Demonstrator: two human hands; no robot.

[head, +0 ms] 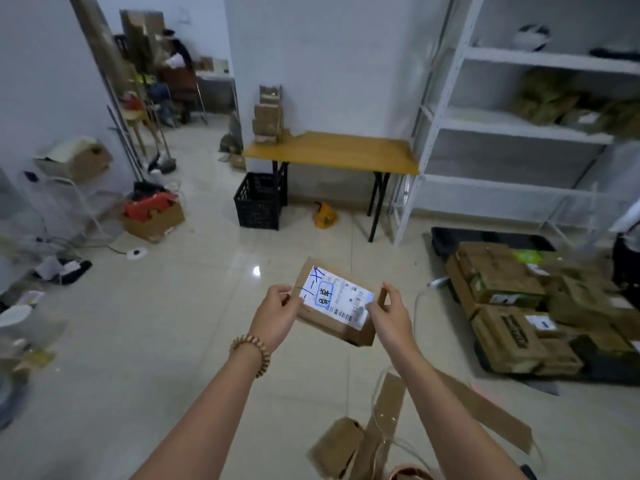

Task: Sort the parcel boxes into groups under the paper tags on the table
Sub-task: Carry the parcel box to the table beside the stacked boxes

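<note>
Left hand (277,315), right hand (389,315), gripping parcel box (334,322) between them

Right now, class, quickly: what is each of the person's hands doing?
Left hand: grips the left end of the parcel box.
Right hand: grips its right end.

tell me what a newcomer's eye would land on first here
First comes the small parcel box, held mid-frame between the left hand and right hand, its white label scrawled in blue. Next come the heap of cardboard boxes on the floor at right, and the yellow table against the far wall.
</note>
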